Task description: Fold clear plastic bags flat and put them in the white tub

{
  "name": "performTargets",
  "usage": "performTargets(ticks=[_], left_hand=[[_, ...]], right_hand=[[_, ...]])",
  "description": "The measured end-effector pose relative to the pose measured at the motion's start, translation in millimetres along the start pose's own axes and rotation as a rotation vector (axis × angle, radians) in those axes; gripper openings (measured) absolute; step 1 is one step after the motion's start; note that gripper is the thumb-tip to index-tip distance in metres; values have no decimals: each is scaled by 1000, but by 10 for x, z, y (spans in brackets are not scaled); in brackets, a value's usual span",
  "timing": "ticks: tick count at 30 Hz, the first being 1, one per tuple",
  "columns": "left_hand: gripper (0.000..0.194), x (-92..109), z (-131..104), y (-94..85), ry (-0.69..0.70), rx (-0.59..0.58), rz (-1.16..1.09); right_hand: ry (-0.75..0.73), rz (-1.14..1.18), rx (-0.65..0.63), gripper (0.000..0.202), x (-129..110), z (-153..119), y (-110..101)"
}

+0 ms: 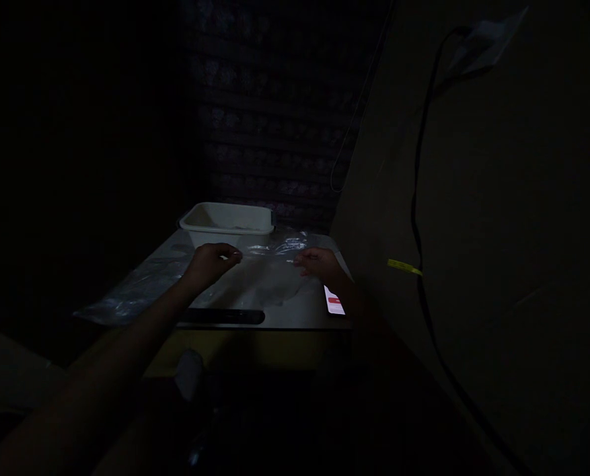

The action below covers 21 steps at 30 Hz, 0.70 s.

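A thin clear plastic bag point(282, 247) stretches between my two hands above the table, its folds catching a little light. My left hand point(212, 263) is closed, thumb and fingers pinching the bag's left side. On the other side my right hand point(319, 262) pinches it as well. Right behind the hands stands a pale rectangular tub point(225, 237); what lies inside is too dark to make out. Another sheet or pile of clear plastic point(143, 287) lies to the left, partly behind my left forearm.
The white tabletop point(289, 316) has a dark slot or bar point(225, 317) at its front edge. A lit phone point(334, 302) lies under my right wrist. Along the right wall hangs a black cable point(415, 198) with a yellow tag point(402, 266). The surroundings are very dark.
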<state>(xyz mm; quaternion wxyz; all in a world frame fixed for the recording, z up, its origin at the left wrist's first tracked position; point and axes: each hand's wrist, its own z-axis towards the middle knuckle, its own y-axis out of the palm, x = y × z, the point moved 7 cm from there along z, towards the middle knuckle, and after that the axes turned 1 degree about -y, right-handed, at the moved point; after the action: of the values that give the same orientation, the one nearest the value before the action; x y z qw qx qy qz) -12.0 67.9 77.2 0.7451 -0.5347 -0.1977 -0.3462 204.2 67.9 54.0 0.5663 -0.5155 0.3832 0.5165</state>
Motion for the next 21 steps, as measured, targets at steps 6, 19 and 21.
performTargets(ticks=[6,19,21], left_hand=[[21,113,-55,11,-78,-4,-163],[18,122,-72,6,-92,76,-494],[16,170,-94,-49,-88,118,-503]], right_hand=[[26,24,2,10,-21,-5,-4],[39,67,-32,15,-40,-35,-8],[27,72,-46,17,-92,-57,-10]])
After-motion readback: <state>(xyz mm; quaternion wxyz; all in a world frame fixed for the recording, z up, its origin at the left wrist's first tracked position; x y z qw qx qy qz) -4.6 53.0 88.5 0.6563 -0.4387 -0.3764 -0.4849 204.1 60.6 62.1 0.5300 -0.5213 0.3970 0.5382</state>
